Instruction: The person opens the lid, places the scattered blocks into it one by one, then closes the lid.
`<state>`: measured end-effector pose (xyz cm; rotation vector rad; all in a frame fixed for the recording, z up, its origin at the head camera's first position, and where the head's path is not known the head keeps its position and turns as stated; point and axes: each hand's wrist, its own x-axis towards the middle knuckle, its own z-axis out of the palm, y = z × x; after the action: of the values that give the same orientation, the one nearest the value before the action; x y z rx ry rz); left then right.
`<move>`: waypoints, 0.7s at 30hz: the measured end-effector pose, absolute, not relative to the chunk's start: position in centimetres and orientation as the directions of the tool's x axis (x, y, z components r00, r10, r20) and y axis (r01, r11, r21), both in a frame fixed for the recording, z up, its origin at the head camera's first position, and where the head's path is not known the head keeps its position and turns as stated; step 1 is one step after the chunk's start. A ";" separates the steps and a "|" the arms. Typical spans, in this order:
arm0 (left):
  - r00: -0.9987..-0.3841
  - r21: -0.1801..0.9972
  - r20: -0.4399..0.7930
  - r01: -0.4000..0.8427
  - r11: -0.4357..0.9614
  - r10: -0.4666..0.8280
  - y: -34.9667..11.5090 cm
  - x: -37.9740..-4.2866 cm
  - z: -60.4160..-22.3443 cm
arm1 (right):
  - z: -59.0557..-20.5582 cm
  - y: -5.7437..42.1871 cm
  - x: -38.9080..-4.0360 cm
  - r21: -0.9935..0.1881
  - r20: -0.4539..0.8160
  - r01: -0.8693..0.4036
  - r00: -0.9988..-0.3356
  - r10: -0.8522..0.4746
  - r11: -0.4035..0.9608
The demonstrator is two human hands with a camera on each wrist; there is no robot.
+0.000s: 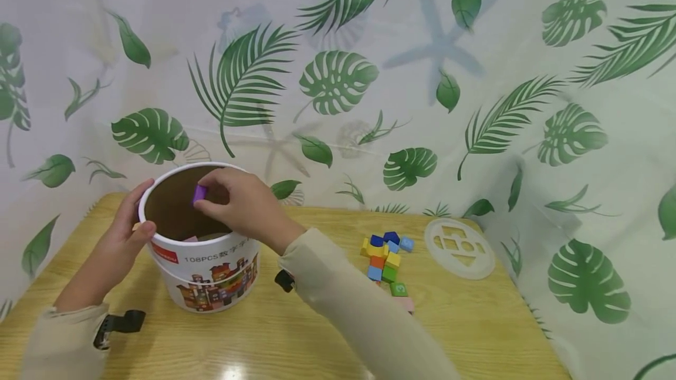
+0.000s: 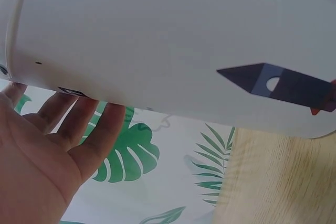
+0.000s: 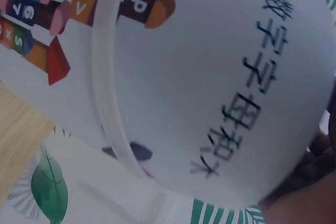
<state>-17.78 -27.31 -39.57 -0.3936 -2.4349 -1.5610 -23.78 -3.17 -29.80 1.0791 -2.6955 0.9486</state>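
Observation:
A white round bucket (image 1: 211, 251) with printed block pictures and lettering stands upright on the table's left side. My left hand (image 1: 118, 236) grips its left side near the rim, thumb toward the front; the left wrist view has its fingers (image 2: 97, 142) against the bucket's wall. Over the open mouth, my right hand (image 1: 237, 201) pinches a small purple block (image 1: 199, 194) between thumb and fingertips. Just inside the front rim, a bit of something pinkish shows; most of the bucket's inside is hidden. In the right wrist view, the bucket covers the held block.
Several coloured blocks (image 1: 385, 257), blue, yellow, orange, green and pink, lie clustered right of the bucket, partly behind the right sleeve (image 1: 359, 304). A pale round lid (image 1: 459, 249) with shaped cutouts lies beyond them. A leaf-printed cloth (image 1: 343, 133) hangs behind the wooden table (image 1: 317, 333).

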 end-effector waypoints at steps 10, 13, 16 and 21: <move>-0.937 0.858 0.328 0.347 0.378 0.115 -26.9 -18.0 -39.4 | -30.6 -4.8 -23.8 -0.332 0.151 -0.497 -0.867 -0.475 0.802; -0.937 0.852 0.331 0.348 0.391 0.112 -27.1 -18.0 -39.5 | -30.5 -4.9 -23.6 -0.310 0.138 -0.489 -0.872 -0.470 0.816; -0.937 0.852 0.332 0.347 0.392 0.109 -27.3 -18.0 -39.6 | -30.6 -5.0 -23.5 -0.307 0.144 -0.489 -0.872 -0.468 0.817; -0.943 0.854 0.316 0.330 0.402 0.104 -27.3 -17.9 -39.8 | -31.0 -5.2 -23.4 -0.318 0.143 -0.479 -0.877 -0.458 0.818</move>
<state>-17.90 -27.33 -39.75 -0.3854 -2.4461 -1.5635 -23.42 -5.16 -30.96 0.7578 -2.9379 0.5377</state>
